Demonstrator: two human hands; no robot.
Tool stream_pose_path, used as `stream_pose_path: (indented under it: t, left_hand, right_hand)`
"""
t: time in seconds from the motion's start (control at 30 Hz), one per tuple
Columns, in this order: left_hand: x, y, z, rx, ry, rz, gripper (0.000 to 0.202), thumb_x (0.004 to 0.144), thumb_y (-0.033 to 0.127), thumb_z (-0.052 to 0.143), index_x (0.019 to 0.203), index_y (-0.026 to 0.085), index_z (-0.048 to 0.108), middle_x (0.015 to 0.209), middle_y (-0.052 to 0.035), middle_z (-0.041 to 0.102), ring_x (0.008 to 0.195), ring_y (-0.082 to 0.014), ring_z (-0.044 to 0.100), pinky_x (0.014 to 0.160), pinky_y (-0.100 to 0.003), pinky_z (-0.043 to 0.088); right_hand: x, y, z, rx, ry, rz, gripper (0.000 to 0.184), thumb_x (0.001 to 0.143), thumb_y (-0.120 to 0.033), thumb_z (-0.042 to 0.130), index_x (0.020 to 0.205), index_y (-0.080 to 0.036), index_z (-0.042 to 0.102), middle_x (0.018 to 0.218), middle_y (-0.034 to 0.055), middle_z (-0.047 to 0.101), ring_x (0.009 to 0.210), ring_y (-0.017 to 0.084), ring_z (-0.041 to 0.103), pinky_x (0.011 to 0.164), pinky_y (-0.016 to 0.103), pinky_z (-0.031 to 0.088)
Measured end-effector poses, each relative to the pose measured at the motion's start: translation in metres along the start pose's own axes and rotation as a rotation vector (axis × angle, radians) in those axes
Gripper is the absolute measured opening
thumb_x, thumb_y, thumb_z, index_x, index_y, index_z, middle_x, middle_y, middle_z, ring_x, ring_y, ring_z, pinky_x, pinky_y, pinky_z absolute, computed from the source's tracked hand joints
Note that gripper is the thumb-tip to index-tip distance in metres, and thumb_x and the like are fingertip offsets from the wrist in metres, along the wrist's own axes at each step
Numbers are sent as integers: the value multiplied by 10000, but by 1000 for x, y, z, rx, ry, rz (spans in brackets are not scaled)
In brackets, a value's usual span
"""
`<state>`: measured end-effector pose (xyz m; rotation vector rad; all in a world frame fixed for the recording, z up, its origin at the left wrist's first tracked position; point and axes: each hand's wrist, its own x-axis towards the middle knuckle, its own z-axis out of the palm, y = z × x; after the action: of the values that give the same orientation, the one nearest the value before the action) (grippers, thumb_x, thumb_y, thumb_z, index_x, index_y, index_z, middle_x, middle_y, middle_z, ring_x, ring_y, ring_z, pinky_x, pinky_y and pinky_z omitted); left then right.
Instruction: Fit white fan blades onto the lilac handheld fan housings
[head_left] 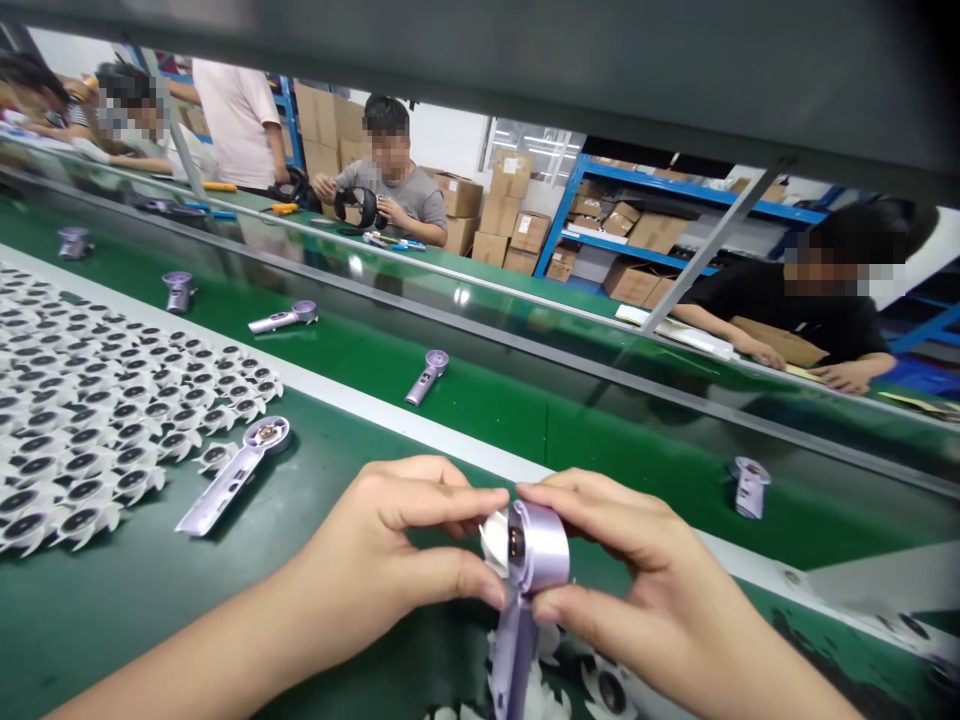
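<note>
My left hand (390,530) and my right hand (622,570) pinch a lilac handheld fan housing (534,570) above the green belt, its handle pointing down. A white fan impeller (495,540) sits against the housing's round head, partly hidden by my left fingers. A second lilac housing (232,480) lies on the belt to the left of my left hand. Beyond it spreads a large layer of white impellers with black hubs (97,420). More impellers lie under my hands, mostly hidden.
Several lilac housings (427,375) stand along a farther green belt (480,420) behind a white strip (420,420). A glass panel (465,295) runs across. Co-workers sit beyond it, among cardboard boxes (502,210) and blue shelving (637,215).
</note>
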<state>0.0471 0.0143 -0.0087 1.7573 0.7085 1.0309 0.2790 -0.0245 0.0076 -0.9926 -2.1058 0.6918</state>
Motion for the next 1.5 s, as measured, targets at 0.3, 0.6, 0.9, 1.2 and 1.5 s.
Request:
stream_pose_path:
  t: [0.3,0.6,0.9,1.2,1.5]
  left_hand:
    - [0,-7,4,-601,-123,-492,363,666,62,851,967,259,806,796,14,702,707,-94,712,679,-120,564]
    - [-1,-10,4,-724,-136,-518,393,627,26,865,961,220,796,820,-8,748,757,-161,746,732,-197,618]
    - [-3,-8,4,-702,-116,-458,384,622,-37,832,933,185,797,815,-13,746,747,-187,749,705,-209,631]
    - [-5,-1,3,-770,-83,-410,392,648,-53,814,947,199,786,802,4,737,746,-159,743,706,-204,622]
    - [-5,1,1,-361,-14,-206,426,600,74,886,966,278,810,825,13,638,698,-95,704,670,-121,585]
  right_hand:
    - [-5,-3,2,-373,-3,-211,416,932,-142,606,1344,-147,541,1162,101,544,1024,112,580,870,140,486]
    - [-9,-2,9,-296,-42,-134,527,921,-206,653,1419,-186,480,1209,73,613,1109,110,619,1010,120,447]
    - [-11,-7,9,-328,-25,-116,542,909,-163,649,1426,-196,489,1210,63,666,1098,128,660,977,145,491]
    - [-12,-7,5,-307,-9,-86,602,950,-254,643,1491,-294,384,1396,15,579,1270,127,566,1043,117,438]
    - [-11,-2,7,-387,-25,-125,573,994,-313,573,1515,-279,337,1428,26,549,1280,135,560,1025,119,467]
